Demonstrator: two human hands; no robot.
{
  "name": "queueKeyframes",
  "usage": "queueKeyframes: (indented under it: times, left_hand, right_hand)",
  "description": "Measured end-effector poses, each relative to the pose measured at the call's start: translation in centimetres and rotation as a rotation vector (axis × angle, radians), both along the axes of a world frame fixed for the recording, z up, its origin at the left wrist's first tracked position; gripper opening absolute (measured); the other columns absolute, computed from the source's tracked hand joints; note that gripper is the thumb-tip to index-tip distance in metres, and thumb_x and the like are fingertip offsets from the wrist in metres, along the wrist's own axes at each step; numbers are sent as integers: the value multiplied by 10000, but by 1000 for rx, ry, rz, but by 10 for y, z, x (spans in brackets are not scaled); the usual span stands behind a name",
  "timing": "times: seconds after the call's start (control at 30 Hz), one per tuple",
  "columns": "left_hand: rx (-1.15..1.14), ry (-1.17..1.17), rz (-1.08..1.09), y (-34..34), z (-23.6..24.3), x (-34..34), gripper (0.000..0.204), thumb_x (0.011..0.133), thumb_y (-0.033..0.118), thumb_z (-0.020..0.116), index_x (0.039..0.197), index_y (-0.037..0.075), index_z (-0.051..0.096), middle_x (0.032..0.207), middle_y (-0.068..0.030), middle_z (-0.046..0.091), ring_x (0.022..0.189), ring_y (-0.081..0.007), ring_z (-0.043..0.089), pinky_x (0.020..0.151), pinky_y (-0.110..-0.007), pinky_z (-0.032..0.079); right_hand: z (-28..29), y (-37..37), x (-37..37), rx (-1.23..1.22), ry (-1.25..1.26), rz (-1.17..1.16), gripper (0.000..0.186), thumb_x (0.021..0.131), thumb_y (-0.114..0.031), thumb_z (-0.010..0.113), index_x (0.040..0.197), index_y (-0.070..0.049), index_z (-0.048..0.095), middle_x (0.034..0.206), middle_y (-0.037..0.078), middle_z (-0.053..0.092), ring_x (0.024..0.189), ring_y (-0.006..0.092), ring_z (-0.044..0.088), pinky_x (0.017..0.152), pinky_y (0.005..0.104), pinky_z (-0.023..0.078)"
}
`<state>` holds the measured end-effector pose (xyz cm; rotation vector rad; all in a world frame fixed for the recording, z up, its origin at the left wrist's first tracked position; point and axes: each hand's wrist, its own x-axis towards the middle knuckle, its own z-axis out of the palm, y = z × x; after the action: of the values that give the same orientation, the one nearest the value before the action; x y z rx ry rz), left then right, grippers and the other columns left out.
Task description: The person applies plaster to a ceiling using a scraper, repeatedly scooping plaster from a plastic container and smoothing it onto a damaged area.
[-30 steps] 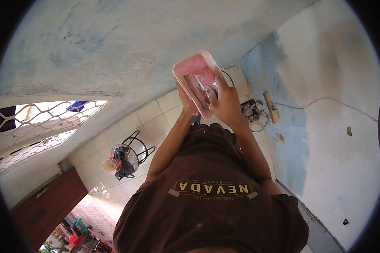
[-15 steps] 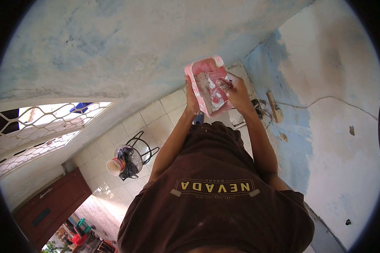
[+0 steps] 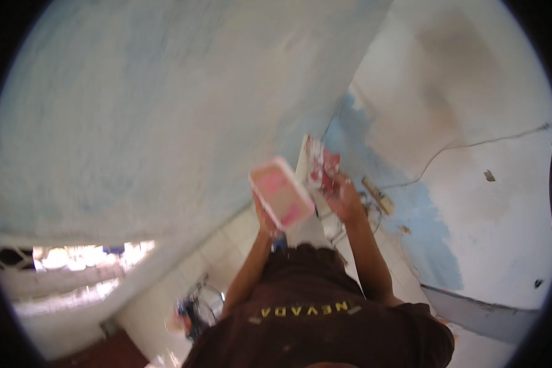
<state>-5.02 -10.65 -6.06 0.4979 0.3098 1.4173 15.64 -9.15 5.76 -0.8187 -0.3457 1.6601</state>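
My left hand [image 3: 264, 216] is closed on the near left side of a pink rectangular tub [image 3: 282, 191]. Pale filler with pink patches shows inside it. To the right of the tub, my right hand [image 3: 345, 197] grips a red putty scraper [image 3: 329, 167], whose broad blade is smeared with white paste along its left edge. Scraper and tub are apart. Some blur from motion softens both hands.
A patchy pale-blue wall [image 3: 184, 110] rises ahead, meeting a second wall [image 3: 448, 184] at a corner on the right. A cable runs across that wall. At lower left are a grille window [image 3: 73, 270] and a stool [image 3: 205, 300] bearing dark items.
The scraper has come out of the tub and moved to its right. Tub and both hands sit lower in the picture, and my view has tilted up toward the wall.
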Motion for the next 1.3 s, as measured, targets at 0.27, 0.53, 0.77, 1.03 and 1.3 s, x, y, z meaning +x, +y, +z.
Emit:
queueKeyframes:
  times: [0.27, 0.53, 0.77, 1.03, 1.3]
  left_hand:
    - [-221, -235, -190, 47, 79, 54, 628, 1025, 627, 401, 1465, 181, 444, 1368, -48, 575, 1224, -270, 595, 994, -514, 537]
    - [-202, -229, -205, 77, 121, 97, 622, 1022, 634, 402, 1448, 186, 464, 1347, -37, 587, 1208, -259, 600, 991, -508, 537]
    - [-195, -265, -139, 100, 125, 93, 623, 1014, 645, 414, 1429, 187, 489, 1320, -37, 606, 1203, -260, 603, 994, -520, 531]
    - [-212, -315, -111, 94, 105, 78, 657, 999, 667, 421, 1437, 181, 483, 1333, -43, 602, 1209, -279, 601, 1014, -530, 519]
    - [-234, -298, -133, 81, 105, 67, 672, 986, 674, 445, 1441, 181, 481, 1344, -51, 600, 1231, -294, 592, 1026, -545, 511]
  right_hand:
    - [174, 150, 112, 377, -204, -278, 413, 1031, -147, 561, 1403, 14, 480, 1310, 118, 623, 1185, 227, 633, 1031, 376, 525]
    - [400, 389, 282, 616, -1081, -821, 226, 968, -82, 584, 1127, 54, 669, 996, 115, 703, 885, 197, 706, 711, 336, 592]
    - [525, 462, 229, 492, -1622, -994, 456, 777, -248, 750, 1045, 112, 669, 1027, 284, 707, 986, 363, 703, 832, 432, 586]
    - [534, 427, 185, 608, -1512, -1040, 410, 803, -216, 708, 1014, 128, 639, 1006, 310, 706, 964, 418, 711, 822, 455, 594]
    - [511, 379, 176, 853, -1185, -841, 312, 837, -150, 651, 997, 117, 645, 957, 269, 720, 804, 350, 736, 708, 428, 588]
